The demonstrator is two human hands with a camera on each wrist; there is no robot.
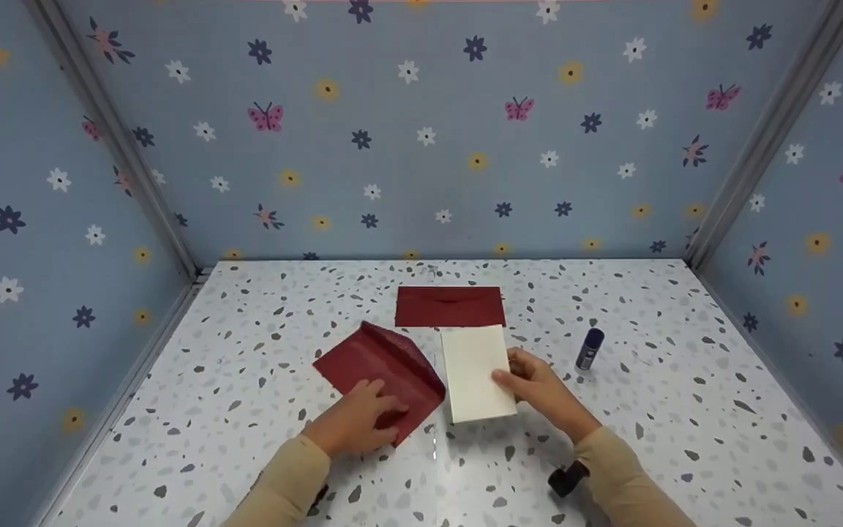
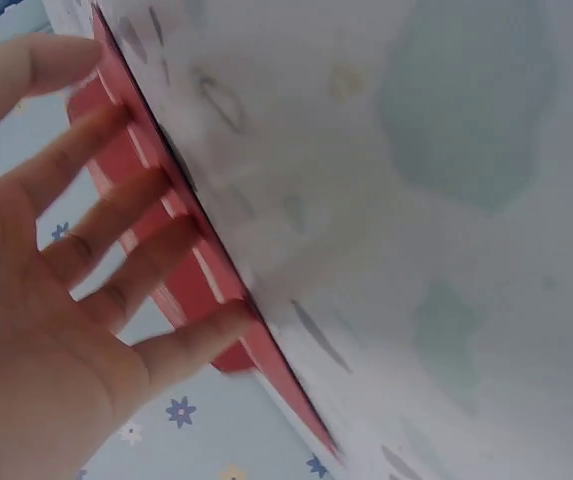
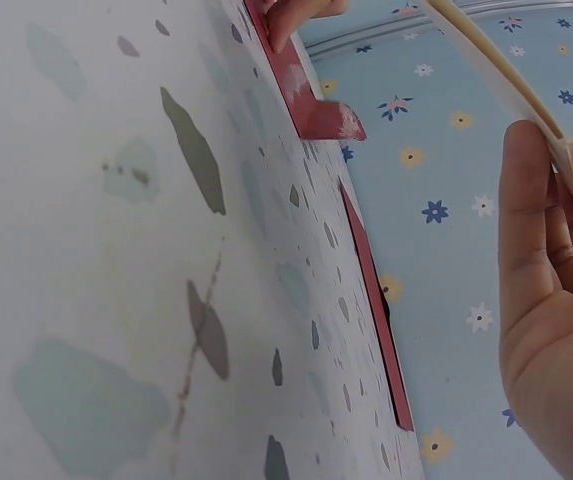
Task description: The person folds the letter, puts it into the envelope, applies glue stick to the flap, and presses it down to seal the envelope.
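Observation:
A dark red envelope (image 1: 385,359) lies slanted on the table with its flap raised. My left hand (image 1: 366,417) rests on its near part. In the left wrist view the fingers of that hand (image 2: 86,270) are spread, their tips at the red envelope (image 2: 201,265). To the right, my right hand (image 1: 535,380) pinches a cream card (image 1: 476,373) by its right edge, thumb on top. From the right wrist view the cream card (image 3: 496,60) shows edge-on, raised above the table between thumb and fingers.
A second red envelope (image 1: 451,306) lies flat behind the card, its flap closed. Right of the right hand stands a small tube with a dark blue cap (image 1: 590,349), like a glue stick. Flowered walls (image 1: 421,146) enclose the speckled table (image 1: 246,366) at the back and sides.

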